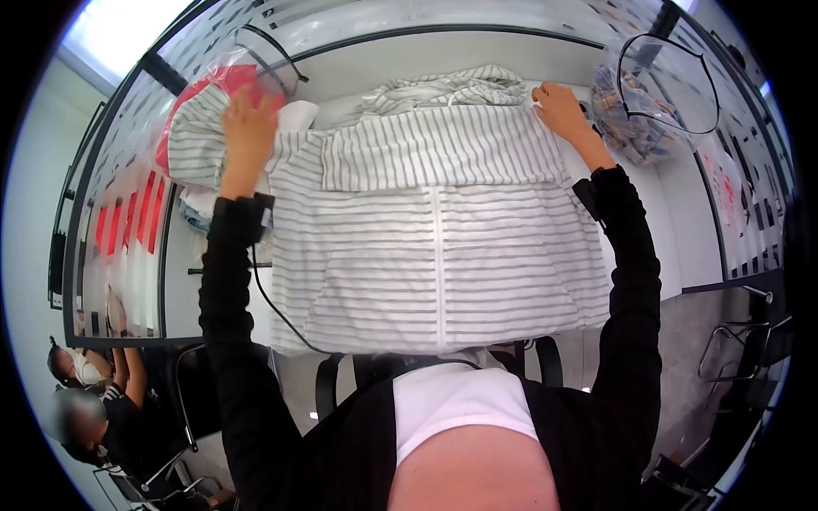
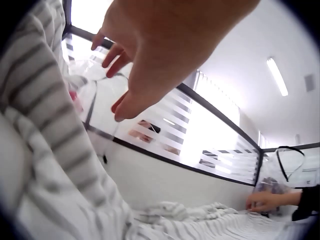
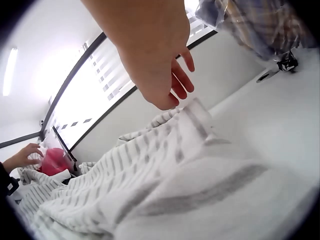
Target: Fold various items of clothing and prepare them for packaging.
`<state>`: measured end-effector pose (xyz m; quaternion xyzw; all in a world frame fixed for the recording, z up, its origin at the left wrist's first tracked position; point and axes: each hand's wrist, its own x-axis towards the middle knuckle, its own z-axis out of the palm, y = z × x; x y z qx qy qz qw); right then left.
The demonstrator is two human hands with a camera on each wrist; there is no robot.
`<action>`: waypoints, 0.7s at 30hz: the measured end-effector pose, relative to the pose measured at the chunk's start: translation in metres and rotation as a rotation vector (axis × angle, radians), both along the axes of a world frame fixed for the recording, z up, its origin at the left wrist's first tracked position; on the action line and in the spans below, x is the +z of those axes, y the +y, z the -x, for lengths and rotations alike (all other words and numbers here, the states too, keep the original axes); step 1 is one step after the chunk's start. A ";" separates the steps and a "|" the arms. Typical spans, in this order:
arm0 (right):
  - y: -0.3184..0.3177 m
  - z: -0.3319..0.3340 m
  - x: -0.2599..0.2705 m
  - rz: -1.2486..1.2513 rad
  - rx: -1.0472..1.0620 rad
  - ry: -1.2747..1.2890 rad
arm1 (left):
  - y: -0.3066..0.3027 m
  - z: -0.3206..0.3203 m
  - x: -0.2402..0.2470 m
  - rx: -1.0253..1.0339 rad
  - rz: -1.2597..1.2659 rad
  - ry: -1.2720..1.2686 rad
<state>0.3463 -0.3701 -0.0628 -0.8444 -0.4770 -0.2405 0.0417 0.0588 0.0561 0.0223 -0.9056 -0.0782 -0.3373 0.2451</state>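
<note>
The striped jacket (image 1: 375,264) lies on the worktop (image 3: 265,130), its zip (image 1: 440,264) running down the middle of the near part. A folded section (image 1: 443,149) lies across the upper part, with bunched cloth (image 1: 460,87) beyond it. Left hand (image 1: 247,128): positioned above the sleeve (image 1: 196,140), beside the pink bag (image 3: 56,162); grip wide and unloaded, thumb apart from the fingers. Right hand (image 1: 562,111): positioned at the far right corner of the jacket; grip narrow and unloaded, fingers loosely bent. Contact between fingertips and cloth cannot be confirmed. The clear bag (image 1: 626,115) containing plaid cloth stands right of this hand.
</note>
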 end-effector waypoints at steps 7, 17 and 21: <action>-0.006 0.029 0.017 -0.057 0.114 -0.006 | 0.034 0.026 0.011 0.491 0.091 0.123; -0.009 0.070 0.034 -0.120 0.192 0.289 | 0.034 0.013 0.108 -0.269 1.038 -0.613; 0.005 0.061 0.038 -0.485 0.328 1.094 | -0.084 -0.049 0.141 -0.937 1.359 -0.429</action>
